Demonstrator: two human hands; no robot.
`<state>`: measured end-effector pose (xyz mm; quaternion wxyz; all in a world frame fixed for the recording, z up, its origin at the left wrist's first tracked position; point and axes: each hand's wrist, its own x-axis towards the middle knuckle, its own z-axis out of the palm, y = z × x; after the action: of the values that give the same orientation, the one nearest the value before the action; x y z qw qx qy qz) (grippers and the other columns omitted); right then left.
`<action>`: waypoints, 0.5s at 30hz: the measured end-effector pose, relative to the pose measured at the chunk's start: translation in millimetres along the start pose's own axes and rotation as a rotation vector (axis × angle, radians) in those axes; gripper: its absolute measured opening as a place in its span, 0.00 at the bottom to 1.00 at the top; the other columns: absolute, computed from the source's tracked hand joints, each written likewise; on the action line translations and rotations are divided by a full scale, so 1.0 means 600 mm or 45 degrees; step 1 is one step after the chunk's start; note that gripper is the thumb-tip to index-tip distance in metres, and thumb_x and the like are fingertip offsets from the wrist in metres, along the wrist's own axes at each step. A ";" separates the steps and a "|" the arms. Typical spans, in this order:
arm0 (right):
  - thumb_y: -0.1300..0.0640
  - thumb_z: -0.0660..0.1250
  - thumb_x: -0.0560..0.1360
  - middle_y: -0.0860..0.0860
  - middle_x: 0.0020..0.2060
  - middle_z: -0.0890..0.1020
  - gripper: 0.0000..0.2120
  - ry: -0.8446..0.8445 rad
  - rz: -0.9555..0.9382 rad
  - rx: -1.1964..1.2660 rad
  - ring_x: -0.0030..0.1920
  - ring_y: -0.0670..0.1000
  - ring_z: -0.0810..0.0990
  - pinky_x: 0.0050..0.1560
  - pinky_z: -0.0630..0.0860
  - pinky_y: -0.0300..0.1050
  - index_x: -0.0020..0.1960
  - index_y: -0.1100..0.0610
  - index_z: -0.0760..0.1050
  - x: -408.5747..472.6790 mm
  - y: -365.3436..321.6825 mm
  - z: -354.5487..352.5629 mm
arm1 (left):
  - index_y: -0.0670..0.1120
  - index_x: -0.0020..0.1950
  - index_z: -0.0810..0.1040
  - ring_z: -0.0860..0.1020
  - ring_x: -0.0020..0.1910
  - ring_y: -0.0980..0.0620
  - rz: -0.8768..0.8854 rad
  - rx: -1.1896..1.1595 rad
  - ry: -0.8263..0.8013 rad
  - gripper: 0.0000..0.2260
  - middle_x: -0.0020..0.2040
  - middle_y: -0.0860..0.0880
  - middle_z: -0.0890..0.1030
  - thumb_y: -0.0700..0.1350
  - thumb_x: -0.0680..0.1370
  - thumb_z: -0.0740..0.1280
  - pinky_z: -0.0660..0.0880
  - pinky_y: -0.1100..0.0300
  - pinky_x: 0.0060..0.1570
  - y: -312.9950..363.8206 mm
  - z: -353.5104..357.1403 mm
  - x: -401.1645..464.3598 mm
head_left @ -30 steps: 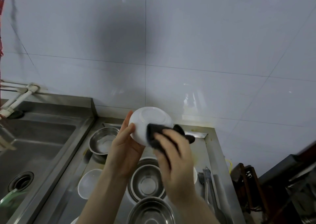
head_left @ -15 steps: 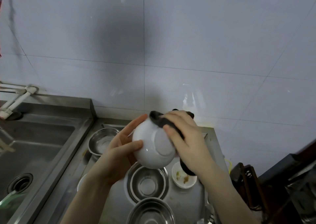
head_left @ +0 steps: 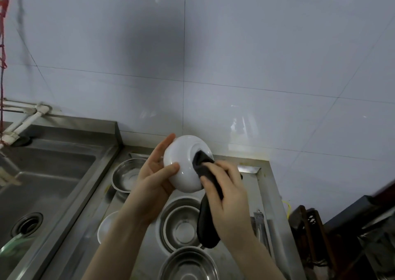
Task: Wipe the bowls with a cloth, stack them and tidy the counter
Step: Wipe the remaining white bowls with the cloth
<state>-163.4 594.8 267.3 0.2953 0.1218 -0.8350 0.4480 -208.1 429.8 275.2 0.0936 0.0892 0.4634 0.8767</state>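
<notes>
Wiping is the step in hand — a white bowl point(head_left: 186, 168) is held up at the centre of the frame, above the steel surface point(head_left: 271, 196), with its underside turned toward the camera. The left hand point(head_left: 152, 177) cradles its left side, thumb pressed on the outer wall and fingers reaching behind the rim. The right hand point(head_left: 224, 192) is clamped on a dark cloth point(head_left: 208, 213), pressing its upper end against the foot of the bowl while the loose end hangs down below the palm.

Below the hands, metal bowls wait on the surface: a nested pair point(head_left: 181, 226) at lower centre, another point(head_left: 188, 264) at the bottom edge, one point(head_left: 127, 176) left of the hands, plus a second white bowl point(head_left: 106, 226) at lower left. A sink point(head_left: 42, 183) fills the left of the frame.

By my reading, much of the task remains. The next move calls for carrying the cloth round the rest of the outside — then setting the bowl down where a stack can start, with a firm left grip, since glazed ware slips easily.
</notes>
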 end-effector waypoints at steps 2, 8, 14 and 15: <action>0.51 0.59 0.81 0.42 0.55 0.74 0.14 -0.024 -0.056 -0.051 0.55 0.45 0.75 0.55 0.72 0.36 0.62 0.53 0.77 -0.001 -0.003 0.002 | 0.52 0.73 0.72 0.82 0.59 0.40 -0.026 0.027 -0.018 0.29 0.65 0.42 0.80 0.37 0.72 0.66 0.82 0.51 0.48 0.000 0.001 -0.002; 0.47 0.57 0.80 0.44 0.54 0.73 0.16 0.023 0.041 -0.207 0.52 0.47 0.76 0.49 0.76 0.44 0.61 0.52 0.77 0.035 0.008 -0.009 | 0.51 0.73 0.71 0.82 0.59 0.41 -0.032 0.027 -0.044 0.29 0.64 0.43 0.81 0.36 0.73 0.65 0.82 0.52 0.47 -0.004 -0.002 -0.008; 0.43 0.55 0.79 0.41 0.50 0.72 0.17 -0.170 0.067 -0.089 0.50 0.44 0.76 0.49 0.74 0.38 0.59 0.49 0.76 0.010 -0.010 -0.008 | 0.53 0.72 0.73 0.82 0.58 0.40 -0.038 -0.056 0.051 0.29 0.63 0.43 0.81 0.37 0.72 0.69 0.83 0.51 0.47 -0.014 -0.007 -0.010; 0.43 0.56 0.79 0.40 0.50 0.72 0.16 -0.194 0.061 -0.071 0.50 0.44 0.76 0.49 0.74 0.37 0.59 0.48 0.76 0.012 -0.013 -0.006 | 0.53 0.72 0.73 0.83 0.57 0.40 -0.058 -0.043 0.046 0.28 0.63 0.42 0.81 0.37 0.72 0.69 0.83 0.51 0.46 -0.015 -0.007 -0.011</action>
<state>-163.8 593.8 278.4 0.2235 0.1272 -0.8698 0.4210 -201.9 429.7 265.0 0.1066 0.0610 0.4519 0.8836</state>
